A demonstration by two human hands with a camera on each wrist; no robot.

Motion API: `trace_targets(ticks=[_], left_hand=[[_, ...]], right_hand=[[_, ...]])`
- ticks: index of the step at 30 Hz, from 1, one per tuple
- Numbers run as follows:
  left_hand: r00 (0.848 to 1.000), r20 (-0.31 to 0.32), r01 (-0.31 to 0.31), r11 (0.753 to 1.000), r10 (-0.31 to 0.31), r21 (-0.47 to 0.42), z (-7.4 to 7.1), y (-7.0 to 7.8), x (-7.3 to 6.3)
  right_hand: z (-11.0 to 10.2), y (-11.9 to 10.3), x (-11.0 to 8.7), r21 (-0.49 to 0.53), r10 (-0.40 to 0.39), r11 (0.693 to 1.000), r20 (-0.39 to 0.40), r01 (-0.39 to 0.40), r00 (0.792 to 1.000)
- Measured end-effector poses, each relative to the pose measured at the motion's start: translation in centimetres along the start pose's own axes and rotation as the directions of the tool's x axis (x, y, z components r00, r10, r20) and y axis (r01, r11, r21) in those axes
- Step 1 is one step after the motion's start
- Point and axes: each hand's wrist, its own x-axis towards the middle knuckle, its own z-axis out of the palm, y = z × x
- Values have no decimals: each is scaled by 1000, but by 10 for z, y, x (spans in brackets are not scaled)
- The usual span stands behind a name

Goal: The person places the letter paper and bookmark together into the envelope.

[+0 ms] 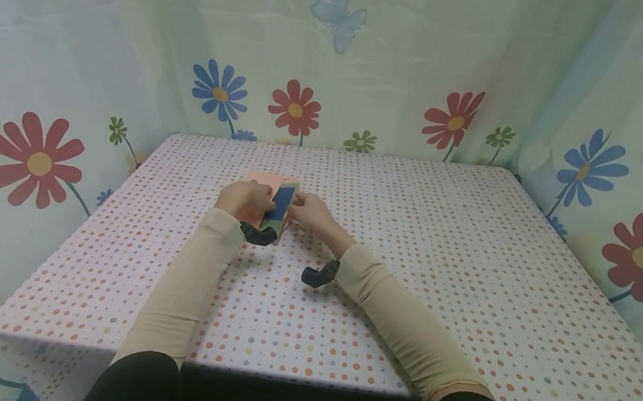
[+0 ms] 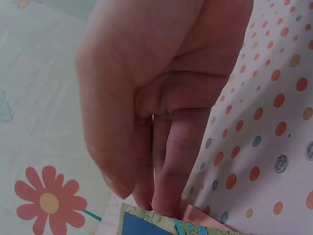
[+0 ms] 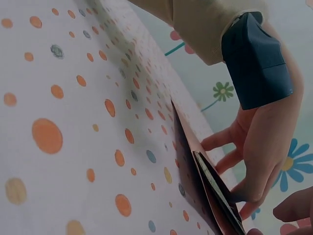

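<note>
A flat blue piece (image 1: 282,203) with a green patterned border leans against a pink sheet (image 1: 265,179) at the left-middle of the table. My left hand (image 1: 248,199) pinches the two at their left side, fingers pointing down. In the left wrist view the border (image 2: 190,227) looks woven, with loose threads. Thumb and fingers of my right hand (image 1: 313,212) pinch the blue piece's right edge. Seen edge-on in the right wrist view, the pink sheet (image 3: 188,129) stands tilted behind the darker piece (image 3: 217,188); only fingertips of my right hand (image 3: 296,210) show there.
A white cloth with coloured dots covers the table (image 1: 408,267). Flower-printed curtains (image 1: 405,60) hang behind it and along both sides. Each wrist carries a dark camera, one being the right wrist camera (image 1: 320,274).
</note>
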Motion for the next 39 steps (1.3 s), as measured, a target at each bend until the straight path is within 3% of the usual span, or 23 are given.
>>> trace_targets(ticks=[5, 9, 12, 18, 23, 32, 39], left_hand=[[1000, 3, -10, 1000, 10, -16, 1, 0, 1], [998, 58, 29, 968, -15, -249, 3, 0, 1], [997, 76, 44, 947, -21, -318, 4, -1, 2], [998, 64, 10, 982, 3, -191, 1, 0, 2], [999, 44, -31, 1000, 31, 3, -3, 0, 3], [998, 57, -36, 999, 37, -18, -2, -1, 1], [998, 33, -45, 999, 45, -2, -4, -2, 0]], right_hand=[[2, -1, 0, 14, -24, 1000, 32, 23, 999], [3, 0, 0, 56, -31, 998, 73, 27, 997], [3, -1, -1, 97, -43, 995, 120, 31, 992], [-4, -4, -2, 117, -33, 993, 180, 12, 983], [-7, -6, -1, 126, 5, 991, 211, -32, 978], [4, -8, -6, 153, -79, 987, 214, 46, 974], [1, -8, -8, 119, -86, 991, 239, 59, 967]])
